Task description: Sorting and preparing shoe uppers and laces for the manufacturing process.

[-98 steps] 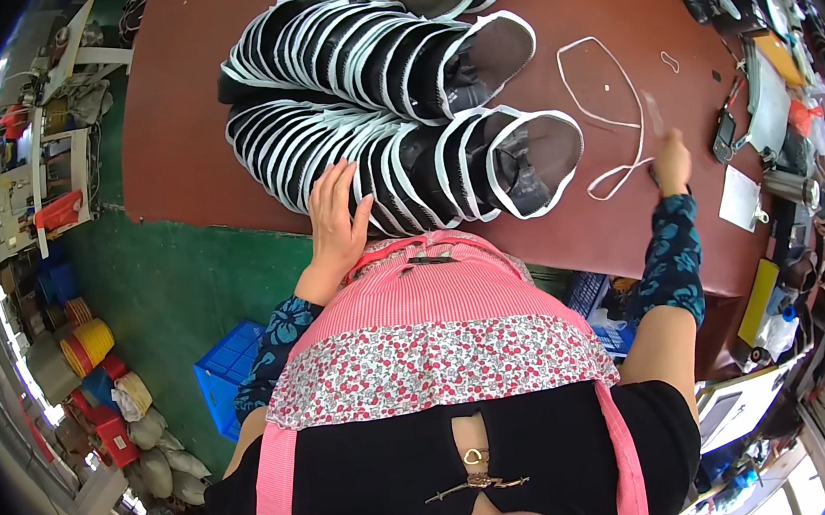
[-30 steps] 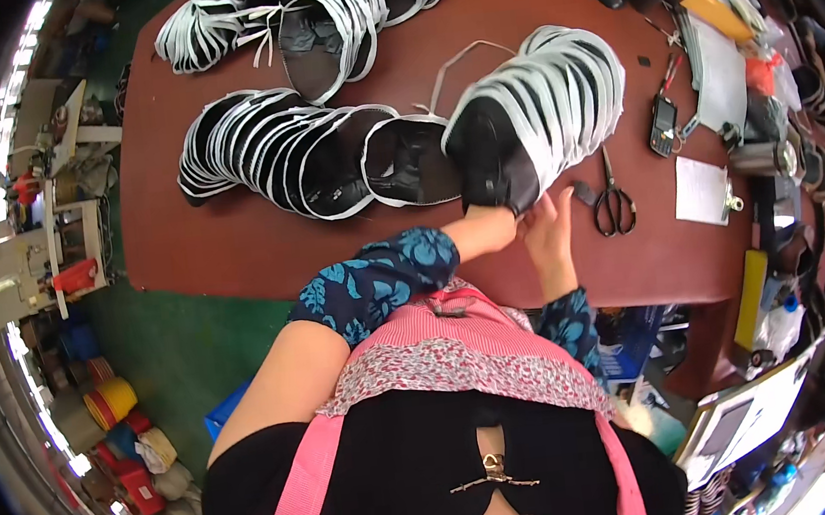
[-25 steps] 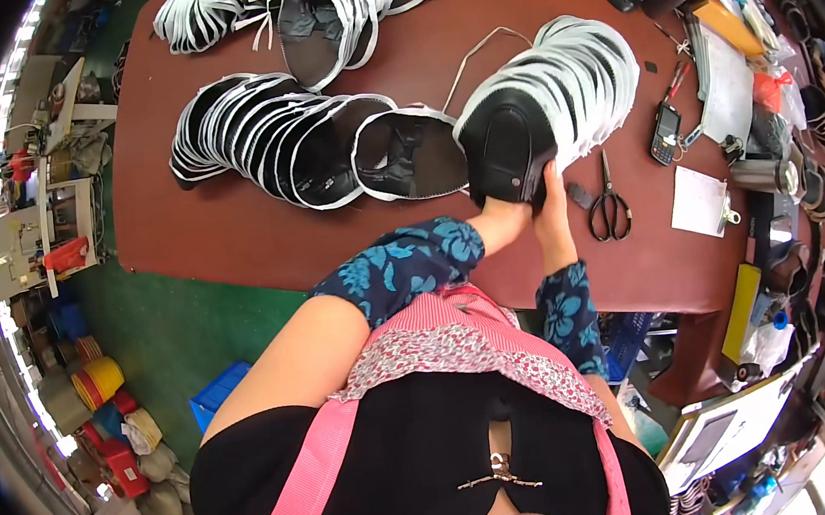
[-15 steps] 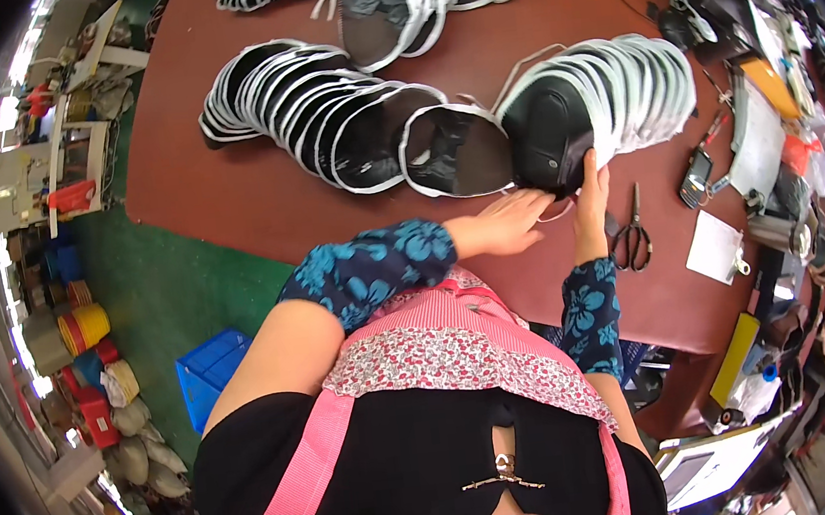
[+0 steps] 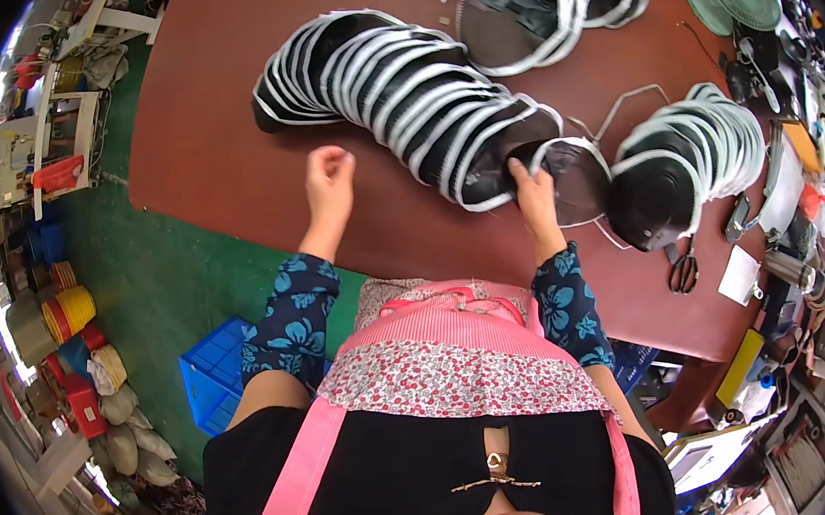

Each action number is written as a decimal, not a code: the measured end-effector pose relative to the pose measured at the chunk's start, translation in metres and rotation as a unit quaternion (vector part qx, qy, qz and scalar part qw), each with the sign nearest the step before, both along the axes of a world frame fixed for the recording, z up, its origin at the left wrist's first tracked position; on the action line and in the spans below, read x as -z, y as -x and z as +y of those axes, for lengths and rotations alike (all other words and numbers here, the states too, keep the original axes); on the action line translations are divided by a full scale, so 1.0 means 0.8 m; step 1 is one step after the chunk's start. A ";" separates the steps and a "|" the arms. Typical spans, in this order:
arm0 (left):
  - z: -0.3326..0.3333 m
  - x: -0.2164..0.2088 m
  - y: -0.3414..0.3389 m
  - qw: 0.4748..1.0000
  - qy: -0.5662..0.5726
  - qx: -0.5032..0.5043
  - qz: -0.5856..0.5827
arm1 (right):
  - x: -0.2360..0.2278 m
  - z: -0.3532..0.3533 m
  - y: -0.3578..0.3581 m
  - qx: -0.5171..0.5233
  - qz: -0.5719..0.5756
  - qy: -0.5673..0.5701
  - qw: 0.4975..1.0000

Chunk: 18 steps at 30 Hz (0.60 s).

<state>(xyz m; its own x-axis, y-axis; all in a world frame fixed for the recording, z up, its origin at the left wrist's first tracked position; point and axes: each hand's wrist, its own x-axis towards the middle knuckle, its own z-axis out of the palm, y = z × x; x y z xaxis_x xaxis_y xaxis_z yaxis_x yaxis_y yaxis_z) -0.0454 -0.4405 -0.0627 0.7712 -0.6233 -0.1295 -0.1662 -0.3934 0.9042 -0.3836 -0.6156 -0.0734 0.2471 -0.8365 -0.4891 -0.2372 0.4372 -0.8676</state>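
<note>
**Right hand at a rim among rows of black shoe uppers**

A curved row of shoe uppers (image 5: 402,108), glossy black with ribbed white edging, overlaps like scales across the smooth red-brown desk (image 5: 205,98). The right hand (image 5: 537,192) touches the near edge of a single upper (image 5: 581,184), its oval dull brown inside facing up, between that row and a fanned bundle (image 5: 703,149); its fingers are partly hidden, so whether they pinch cannot be told. The left hand (image 5: 329,188), fingers loosely curled, is near the row; whether its fingertips meet is unclear. Black-handled scissors (image 5: 684,272) lie just beside the bundle.
</note>
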 end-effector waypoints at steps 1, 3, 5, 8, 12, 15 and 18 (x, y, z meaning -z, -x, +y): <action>0.004 0.012 -0.069 0.998 0.014 -0.051 -0.032 | -0.001 0.009 -0.033 0.072 -0.038 0.080 0.993; 0.009 0.031 -0.199 0.988 0.005 -0.154 -0.014 | -0.036 0.032 -0.076 0.115 -0.083 0.060 0.988; 0.005 0.045 -0.313 0.978 -0.022 -0.188 0.086 | -0.064 0.061 -0.130 0.146 -0.156 0.029 0.977; -0.020 0.054 -0.390 0.917 0.022 -0.114 0.381 | -0.070 0.075 -0.218 0.064 -0.139 -0.005 0.988; -0.061 0.035 -0.398 0.808 0.142 -0.010 0.571 | -0.080 0.025 -0.285 0.196 -0.151 0.028 0.968; -0.073 0.023 -0.397 0.779 0.184 0.016 0.599 | -0.106 -0.010 -0.302 0.147 -0.154 0.056 0.975; -0.102 0.005 -0.386 0.778 0.140 0.052 0.610 | -0.098 -0.024 -0.305 0.036 -0.100 0.025 0.994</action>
